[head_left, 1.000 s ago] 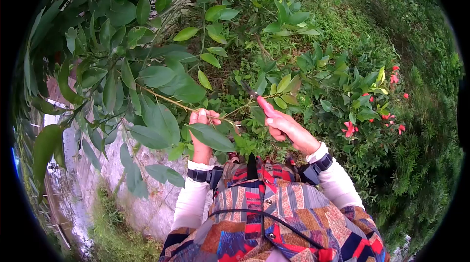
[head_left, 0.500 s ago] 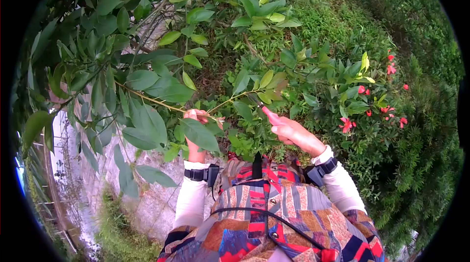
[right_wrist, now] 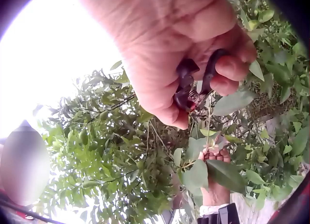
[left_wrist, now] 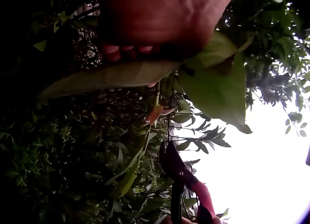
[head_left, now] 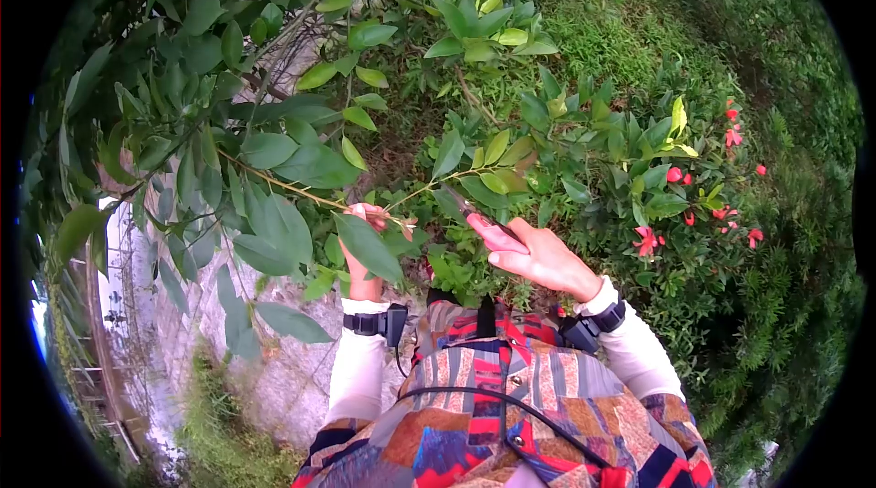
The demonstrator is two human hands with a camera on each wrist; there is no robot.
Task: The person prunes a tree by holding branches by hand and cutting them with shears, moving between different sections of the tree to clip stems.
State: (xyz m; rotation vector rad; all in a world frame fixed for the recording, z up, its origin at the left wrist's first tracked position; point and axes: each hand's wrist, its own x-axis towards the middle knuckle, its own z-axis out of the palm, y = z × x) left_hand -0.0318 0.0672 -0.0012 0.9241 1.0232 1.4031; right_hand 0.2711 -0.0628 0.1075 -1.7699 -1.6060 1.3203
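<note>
Two hands of yours at one leafy branch, pruning shears in the right
Your left hand (head_left: 361,262) has its fingers curled closed around the branch (head_left: 285,184), just beside a large drooping leaf (head_left: 370,246) and a small pale blossom (head_left: 408,226); your right hand (head_left: 551,262) is partly closed, fingers bent round the handles of the pink-and-black pruning shears (head_left: 497,234). The shears' dark blades point up and to the left in the head view, near the thin twig (head_left: 422,189) that runs past your left hand; whether they touch it, you cannot tell. Red flowers (head_left: 647,242) stand in the greenery to the right, well apart from both hands
</note>
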